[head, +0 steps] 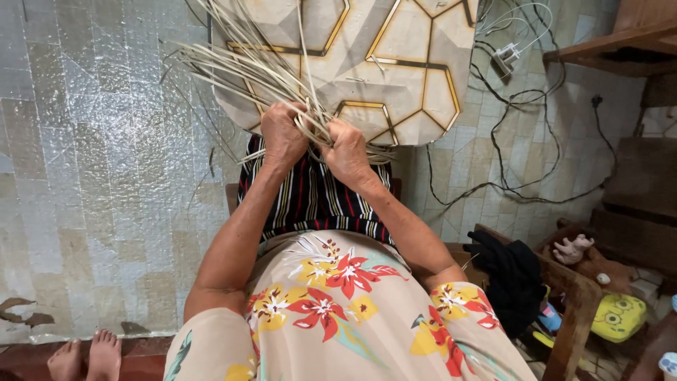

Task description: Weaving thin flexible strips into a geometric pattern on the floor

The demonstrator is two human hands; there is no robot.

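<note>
strips (240,67) – gripped as one bundle over the lap, fanned up-left | left hand (282,135) – closed on strips | right hand (345,152) – closed on strips, beside left | board (395,63) behind

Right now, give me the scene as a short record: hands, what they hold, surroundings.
left hand: closed on the strips
right hand: closed on the strips, beside the left
pale reed strips: bunched at the hands, fanning up and left
patterned panel: behind the strips
striped cloth: over the lap
cables: on the tiled floor, right
bare feet: bottom left
</note>
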